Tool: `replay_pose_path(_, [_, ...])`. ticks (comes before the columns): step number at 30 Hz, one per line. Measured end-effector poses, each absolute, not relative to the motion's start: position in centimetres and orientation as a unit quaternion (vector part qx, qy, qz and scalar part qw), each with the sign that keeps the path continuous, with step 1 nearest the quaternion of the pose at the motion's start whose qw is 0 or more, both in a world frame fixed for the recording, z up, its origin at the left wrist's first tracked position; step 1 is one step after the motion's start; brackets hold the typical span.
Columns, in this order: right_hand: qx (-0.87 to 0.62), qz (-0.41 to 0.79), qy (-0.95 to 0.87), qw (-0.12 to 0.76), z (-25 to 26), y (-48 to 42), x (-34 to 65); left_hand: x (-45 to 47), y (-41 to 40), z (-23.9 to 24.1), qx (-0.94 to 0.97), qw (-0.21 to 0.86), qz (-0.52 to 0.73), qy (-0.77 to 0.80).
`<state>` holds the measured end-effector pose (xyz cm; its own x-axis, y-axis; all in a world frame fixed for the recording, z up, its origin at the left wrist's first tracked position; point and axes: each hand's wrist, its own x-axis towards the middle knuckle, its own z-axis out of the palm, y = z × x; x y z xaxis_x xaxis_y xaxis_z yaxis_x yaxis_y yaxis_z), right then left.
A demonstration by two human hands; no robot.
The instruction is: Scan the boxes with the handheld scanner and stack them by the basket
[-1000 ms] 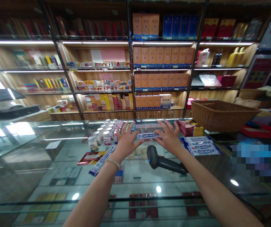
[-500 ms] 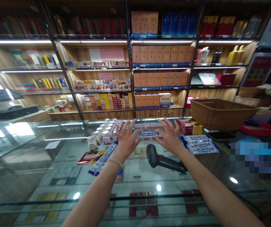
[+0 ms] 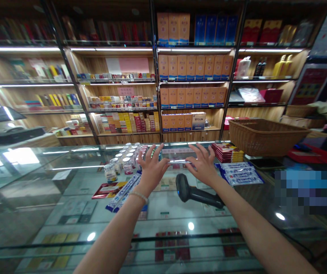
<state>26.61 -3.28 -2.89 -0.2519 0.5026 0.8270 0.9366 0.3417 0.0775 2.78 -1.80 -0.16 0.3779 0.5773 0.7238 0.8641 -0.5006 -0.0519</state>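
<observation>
A slim blue-and-white wrapped pack (image 3: 177,161) is held by its two ends above the glass counter, tilted so that only a thin edge shows. My left hand (image 3: 152,167) pinches its left end between thumb and finger, with the other fingers spread upward. At the other end, my right hand (image 3: 203,164) pinches it the same way. Below my right hand lies a black barcode scanner (image 3: 199,196). Long blue-and-white packs (image 3: 125,192) lie by my left wrist, partly over a red-and-gold packet (image 3: 106,189). More blue-and-white packs (image 3: 245,174) lie right of my right hand.
Several small lidded jars (image 3: 127,165) stand left of my left hand. A stack of red packets (image 3: 227,153) and a wicker basket (image 3: 266,139) sit at the back right. Shelves of orange boxes (image 3: 193,98) rise behind the glass counter (image 3: 172,224).
The slim pack has been turned between my fingers: its printed face showed before, and now only a thin edge is visible. Both hands stay in nearly the same place.
</observation>
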Motion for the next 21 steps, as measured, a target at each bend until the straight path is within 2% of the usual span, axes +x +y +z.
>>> replay_pose_path(14, [-0.486, -0.330, -0.726, 0.358, -2.8, -3.5, 26.1, 3.0, -1.6, -0.6, -0.810, 0.255, -0.318, -0.422])
replay_pose_path(21, [-0.502, -0.272, -0.731, 0.375, -2.6, -3.6, 26.1, 3.0, -1.0, -1.3, -0.798, 0.304, -0.359, -0.377])
